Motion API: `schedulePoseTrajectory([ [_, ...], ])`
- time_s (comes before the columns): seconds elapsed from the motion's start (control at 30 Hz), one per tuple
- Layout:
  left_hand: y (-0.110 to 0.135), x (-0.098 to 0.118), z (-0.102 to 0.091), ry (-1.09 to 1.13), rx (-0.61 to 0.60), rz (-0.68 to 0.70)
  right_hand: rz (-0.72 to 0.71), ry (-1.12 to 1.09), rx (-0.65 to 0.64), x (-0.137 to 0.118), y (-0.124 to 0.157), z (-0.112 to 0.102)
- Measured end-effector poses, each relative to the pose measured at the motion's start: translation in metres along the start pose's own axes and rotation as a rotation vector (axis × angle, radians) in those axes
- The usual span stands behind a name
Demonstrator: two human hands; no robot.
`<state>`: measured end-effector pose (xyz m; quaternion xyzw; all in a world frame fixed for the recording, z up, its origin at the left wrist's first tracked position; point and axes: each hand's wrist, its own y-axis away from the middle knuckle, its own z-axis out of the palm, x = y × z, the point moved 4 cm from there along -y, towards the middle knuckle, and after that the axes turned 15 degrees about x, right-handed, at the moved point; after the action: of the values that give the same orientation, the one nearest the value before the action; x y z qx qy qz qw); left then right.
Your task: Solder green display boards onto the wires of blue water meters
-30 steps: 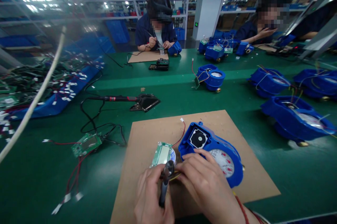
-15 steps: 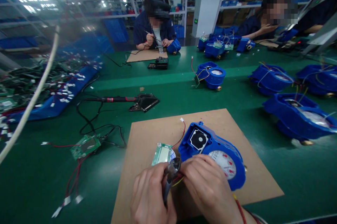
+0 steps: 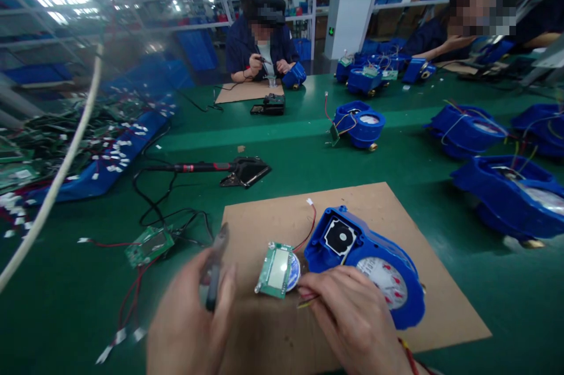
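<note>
Left hand (image 3: 187,310) closes round slim pliers (image 3: 213,285) (blurred, grey-handled); right hand (image 3: 355,313) pinches thin coloured wires (image 3: 307,302).

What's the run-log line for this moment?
left hand: gripping pliers | right hand: pinching wires | LCD circuit board: on cardboard | blue dial meter: on cardboard

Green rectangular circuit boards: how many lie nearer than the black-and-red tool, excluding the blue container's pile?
2: one board on the brown cardboard sheet, between left hand and right hand; another on green tabletop, further left. Others may be hidden.
</note>
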<state>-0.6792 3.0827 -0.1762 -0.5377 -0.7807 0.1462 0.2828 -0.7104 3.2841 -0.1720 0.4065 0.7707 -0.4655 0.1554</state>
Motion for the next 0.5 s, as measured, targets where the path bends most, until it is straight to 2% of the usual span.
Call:
schedulePoseTrajectory([
  [0.07, -0.006, -0.020, 0.019, -0.160, -0.145, 0.061, -0.005, 0.018, 0.008, 0.001, 0.000, 0.002],
  [0.13, -0.008, -0.032, 0.037, -0.245, -0.220, 0.132, -0.029, 0.031, 0.025, 0.002, 0.000, 0.003],
  [0.2, -0.009, -0.034, 0.048, -0.246, -0.223, 0.185, -0.028, 0.054, 0.046, 0.002, 0.000, 0.003],
  [0.27, -0.010, -0.027, 0.052, -0.214, -0.192, 0.229, 0.005, 0.084, 0.053, 0.003, 0.000, 0.004],
  [0.33, -0.012, -0.016, 0.048, -0.067, -0.198, 0.251, 0.035, 0.110, 0.045, 0.003, 0.000, 0.005],
  [0.37, -0.013, -0.009, 0.046, 0.069, -0.250, 0.252, 0.042, 0.127, 0.040, 0.003, -0.001, 0.006],
  [0.43, -0.014, 0.006, 0.041, 0.373, -0.431, 0.277, 0.045, 0.169, 0.036, 0.004, -0.002, 0.007],
  [0.5, -0.013, 0.020, 0.039, 0.540, -0.619, 0.350, 0.039, 0.213, 0.026, 0.005, -0.004, 0.009],
])
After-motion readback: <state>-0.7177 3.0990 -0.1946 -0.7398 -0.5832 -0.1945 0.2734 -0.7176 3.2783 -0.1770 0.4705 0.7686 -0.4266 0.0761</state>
